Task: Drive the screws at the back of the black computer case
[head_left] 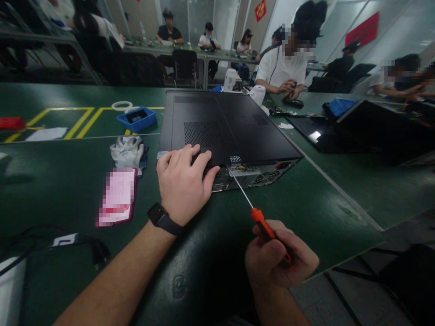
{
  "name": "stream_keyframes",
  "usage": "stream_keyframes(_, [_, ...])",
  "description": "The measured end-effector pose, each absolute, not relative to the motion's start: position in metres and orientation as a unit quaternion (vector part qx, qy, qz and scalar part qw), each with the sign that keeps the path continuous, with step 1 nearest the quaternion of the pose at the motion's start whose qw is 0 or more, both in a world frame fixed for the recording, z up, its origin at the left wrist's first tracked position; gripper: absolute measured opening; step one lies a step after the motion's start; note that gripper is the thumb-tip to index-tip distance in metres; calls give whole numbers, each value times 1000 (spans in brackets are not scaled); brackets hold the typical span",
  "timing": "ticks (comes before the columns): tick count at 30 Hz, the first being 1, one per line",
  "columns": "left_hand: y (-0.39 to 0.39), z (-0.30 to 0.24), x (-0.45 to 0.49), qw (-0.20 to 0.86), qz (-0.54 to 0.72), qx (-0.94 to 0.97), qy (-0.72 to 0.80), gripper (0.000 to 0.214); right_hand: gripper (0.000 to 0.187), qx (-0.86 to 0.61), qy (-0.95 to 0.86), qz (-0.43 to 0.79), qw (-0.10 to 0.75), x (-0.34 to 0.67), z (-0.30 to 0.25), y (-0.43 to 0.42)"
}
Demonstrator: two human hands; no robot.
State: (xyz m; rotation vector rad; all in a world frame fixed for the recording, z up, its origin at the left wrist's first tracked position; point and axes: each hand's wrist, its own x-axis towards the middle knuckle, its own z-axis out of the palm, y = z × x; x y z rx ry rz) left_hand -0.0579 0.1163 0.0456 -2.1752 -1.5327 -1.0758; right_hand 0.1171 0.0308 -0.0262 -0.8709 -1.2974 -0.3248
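A black desktop computer case (234, 122) lies on its side on the green table, its rear panel with the fan grille (267, 177) turned toward me. My left hand (185, 183) rests with fingers spread on the top near the rear edge, the thumb reaching along that edge. In my right hand (280, 253) is a screwdriver (260, 219) with an orange and black handle. Its thin shaft points up and left, and the tip meets the upper rear edge of the case, just right of my left thumb. The exact spot under the tip is too small to make out.
Left of the case are a blue tray (137, 120), gloves (127, 151) and a phone-like pink item (117, 197). Black cables (84, 242) lie at lower left. Dark panels (374, 131) stand at right. Across the table a person (285, 68) handles a small device.
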Motion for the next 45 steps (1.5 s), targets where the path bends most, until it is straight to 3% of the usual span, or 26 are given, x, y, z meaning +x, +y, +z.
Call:
stream_keyframes(6, [117,46,-58,128,-373,-751,-530,28,30,-310,-552,-109,767,108,-22,39])
stream_keyframes(15, [117,45,-58,138,-371,-751,-528,28,21,-333,-546,-158,752,112,-22,37])
stream_keyframes(20, [118,44,-58,138,-371,-750,-530,29,25,-326,-548,-95,765,107,-18,36])
stream_keyframes(28, [117,45,-58,129,-370,-751,-532,28,24,-350,-548,-166,742,114,-24,35])
stream_keyframes(37, [117,45,-58,138,-369,-750,-531,27,26,-301,-533,-113,783,104,-16,42])
stream_keyframes(45, [118,45,-58,132,-370,-750,-532,29,24,-335,-546,-157,752,114,-22,37])
